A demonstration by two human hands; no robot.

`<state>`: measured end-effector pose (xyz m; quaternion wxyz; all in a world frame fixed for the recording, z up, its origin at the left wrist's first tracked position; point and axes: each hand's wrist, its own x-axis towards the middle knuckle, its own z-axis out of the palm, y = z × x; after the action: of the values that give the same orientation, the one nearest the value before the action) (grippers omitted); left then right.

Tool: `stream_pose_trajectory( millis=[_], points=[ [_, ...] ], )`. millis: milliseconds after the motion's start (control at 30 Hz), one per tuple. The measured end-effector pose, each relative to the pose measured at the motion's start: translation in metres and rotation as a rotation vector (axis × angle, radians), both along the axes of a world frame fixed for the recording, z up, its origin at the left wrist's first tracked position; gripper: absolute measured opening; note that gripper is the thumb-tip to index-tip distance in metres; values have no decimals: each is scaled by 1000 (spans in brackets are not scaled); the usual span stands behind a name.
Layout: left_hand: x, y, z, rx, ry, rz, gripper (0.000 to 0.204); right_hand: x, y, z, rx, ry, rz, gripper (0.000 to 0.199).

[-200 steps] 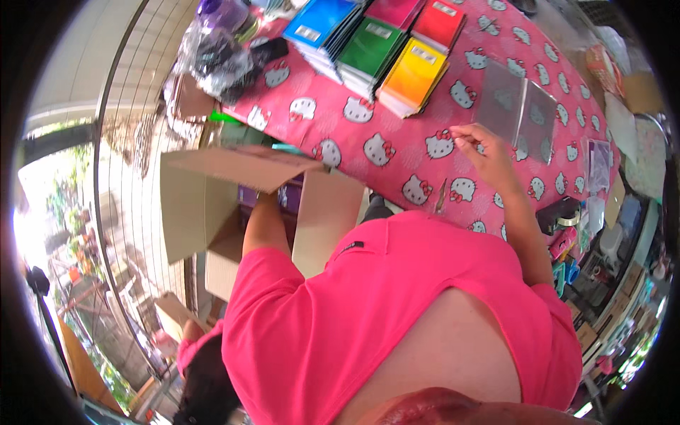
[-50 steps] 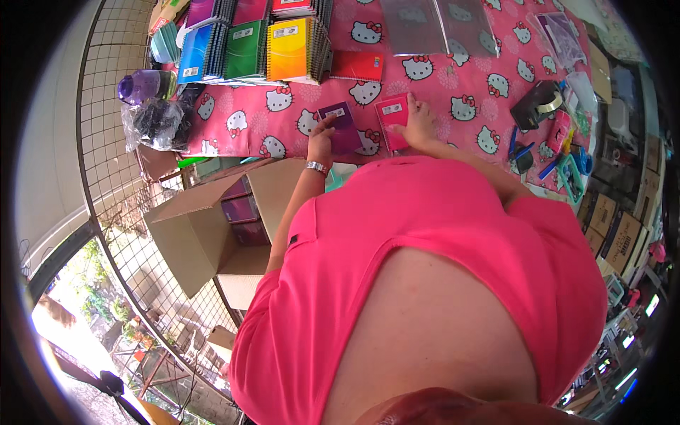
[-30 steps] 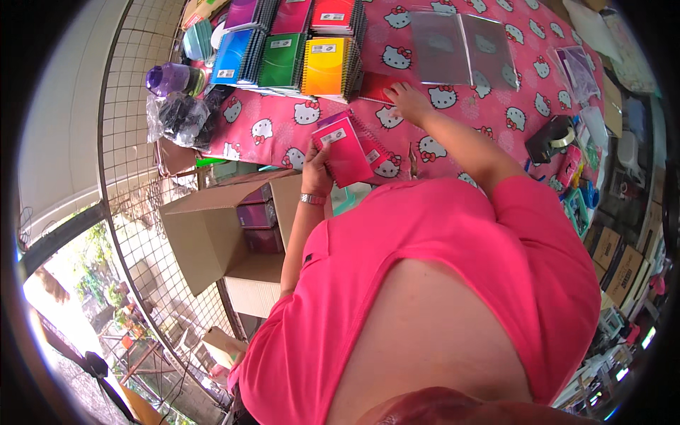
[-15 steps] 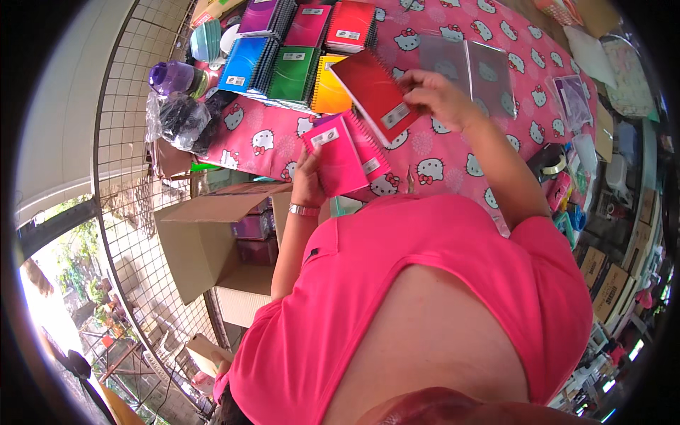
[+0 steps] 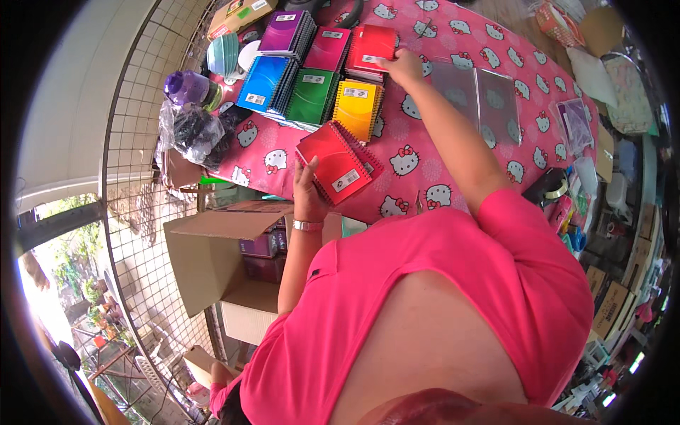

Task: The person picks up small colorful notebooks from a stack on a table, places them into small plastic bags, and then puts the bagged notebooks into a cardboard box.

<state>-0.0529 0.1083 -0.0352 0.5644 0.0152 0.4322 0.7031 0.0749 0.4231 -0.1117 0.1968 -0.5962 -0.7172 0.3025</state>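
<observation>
My left hand, a metal-banded watch on its wrist, grips a small red spiral notebook by its lower left side. Pink notebook edges stick out from beneath it, held in the same bundle above the table's near edge. Farther off, my right hand has its fingers closed at the right edge of a red notebook on the back right pile. Beside that pile stand stacks of purple, pink, blue, green and yellow spiral notebooks.
Clear plastic sleeves lie on the pink patterned tablecloth. At the left are a purple-topped container and crumpled plastic bags. An open cardboard box with packs inside sits below the table edge, near a wire grid.
The red notebook my right hand held now lies on the pink ones in my left hand. My right hand has moved away to the red pile. The view has shifted slightly.
</observation>
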Motion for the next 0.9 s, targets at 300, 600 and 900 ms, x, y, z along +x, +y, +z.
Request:
stream_pose_trajectory(
  millis=[300, 600, 900],
  points=[
    [-9, -6, -34, -22, 61, -245, 45, 4, -76, 199, -51, 168, 1214, 37],
    [13, -34, -30, -31, -64, -336, 48, 8, -101, 30, 217, 11, 251, 49],
    [-17, -46, -62, -74, 8, 30, 39, 5, -102, 60, 143, 68, 158, 47]
  ],
)
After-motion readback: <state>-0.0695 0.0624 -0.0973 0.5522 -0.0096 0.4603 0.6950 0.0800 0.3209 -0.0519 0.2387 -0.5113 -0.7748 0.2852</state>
